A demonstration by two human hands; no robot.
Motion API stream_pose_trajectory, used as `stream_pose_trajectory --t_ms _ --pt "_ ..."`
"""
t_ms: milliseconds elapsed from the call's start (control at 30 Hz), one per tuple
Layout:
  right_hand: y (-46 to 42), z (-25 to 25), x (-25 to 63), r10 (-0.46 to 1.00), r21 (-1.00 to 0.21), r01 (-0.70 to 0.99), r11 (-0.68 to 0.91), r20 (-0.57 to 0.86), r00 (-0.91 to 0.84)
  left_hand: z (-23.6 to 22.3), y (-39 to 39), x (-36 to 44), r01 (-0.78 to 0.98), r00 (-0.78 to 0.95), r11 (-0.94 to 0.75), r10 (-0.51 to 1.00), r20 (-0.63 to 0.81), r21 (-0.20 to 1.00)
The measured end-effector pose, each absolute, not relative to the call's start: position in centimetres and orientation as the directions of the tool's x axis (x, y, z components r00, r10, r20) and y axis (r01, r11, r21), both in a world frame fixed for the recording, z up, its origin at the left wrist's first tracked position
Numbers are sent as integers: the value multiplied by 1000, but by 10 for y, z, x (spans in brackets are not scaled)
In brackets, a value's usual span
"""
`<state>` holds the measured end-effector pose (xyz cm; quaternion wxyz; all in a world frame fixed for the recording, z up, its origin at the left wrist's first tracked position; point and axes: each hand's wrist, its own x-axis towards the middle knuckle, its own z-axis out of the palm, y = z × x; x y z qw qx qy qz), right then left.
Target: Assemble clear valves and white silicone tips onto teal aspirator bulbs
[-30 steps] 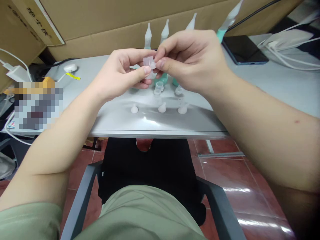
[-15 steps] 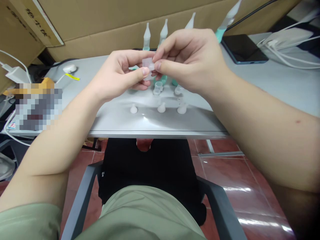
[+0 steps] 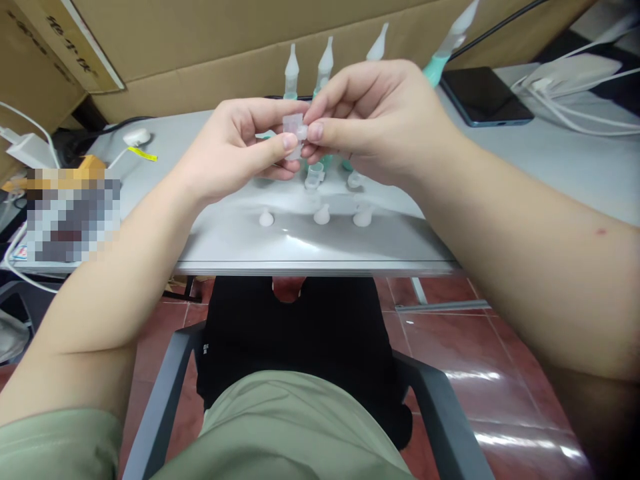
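Your left hand [image 3: 240, 143] still pinches the small clear plastic piece [image 3: 293, 124] between thumb and fingers, just as it does half a second earlier, and your right hand [image 3: 373, 123] stays closed with thumb and fingertips on its right side. The piece remains raised above the table [image 3: 225, 233], in front of the bottles [image 3: 324, 63]. The three white tips [image 3: 322, 215] and two clear cups [image 3: 315, 176] lie unmoved; only your view shifts slightly.
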<state>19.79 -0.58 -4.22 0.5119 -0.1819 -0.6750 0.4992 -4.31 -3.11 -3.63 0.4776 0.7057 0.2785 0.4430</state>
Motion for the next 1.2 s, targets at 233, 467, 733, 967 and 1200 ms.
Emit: stream_pose_trajectory --t_ms 233,467,733,967,1200 --pt "-9 -39 202 765 -892 -245 379 451 -460 -35 -35 -42 -18 440 -388 825 356 921" --pt "-8 -40 200 764 -882 -244 403 471 -442 -32 -38 -40 21 404 -379 850 339 925" --pt "-8 -46 194 747 -840 -325 435 538 -391 -32 -33 -40 53 412 -411 839 355 910" --pt "-5 -48 198 765 -877 -281 390 478 -431 -40 -28 -50 15 453 -403 819 353 915" --pt "-7 -47 196 755 -865 -338 372 493 -432 -43 -26 -54 -73 408 -423 814 414 903"
